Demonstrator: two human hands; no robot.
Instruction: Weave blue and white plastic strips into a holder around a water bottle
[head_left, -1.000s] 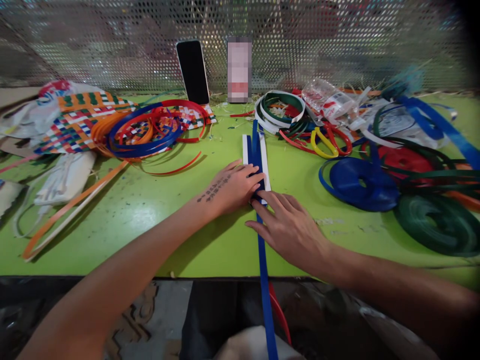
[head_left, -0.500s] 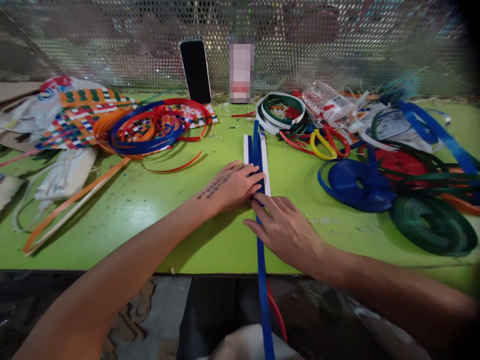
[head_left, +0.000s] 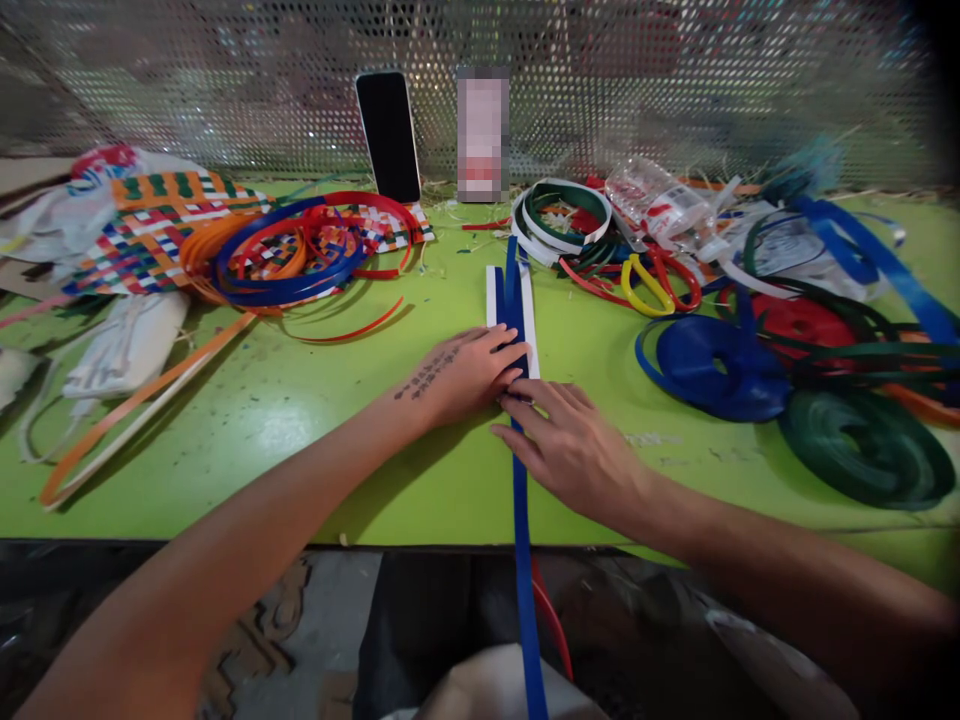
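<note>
Over a small bundle of flat plastic strips at the middle of the table, my left hand [head_left: 484, 368] lies with bent fingers pressing them down. A blue strip [head_left: 525, 560] runs from under the hands over the table's front edge and hangs toward my lap. White strips [head_left: 492, 300] flank the blue ones beyond my left hand. Just nearer to me, my right hand [head_left: 566, 435] has its fingertips closed on the blue strip, touching my left fingers. The exact spot gripped is hidden beneath the fingers.
Coiled strips [head_left: 289, 255] lie over woven pieces [head_left: 150, 235] on the left, near a white power strip [head_left: 127, 345]. Two upright phones [head_left: 388, 140] lean at the mesh back. Yellow-and-red-handled scissors [head_left: 649, 285], a plastic bottle [head_left: 660, 205], a blue roll [head_left: 716, 368] and a green roll [head_left: 866, 445] sit right.
My right hand has shifted slightly away from me along the blue strip, its fingertips closer over the bundle. My left hand stays in place on the strips.
</note>
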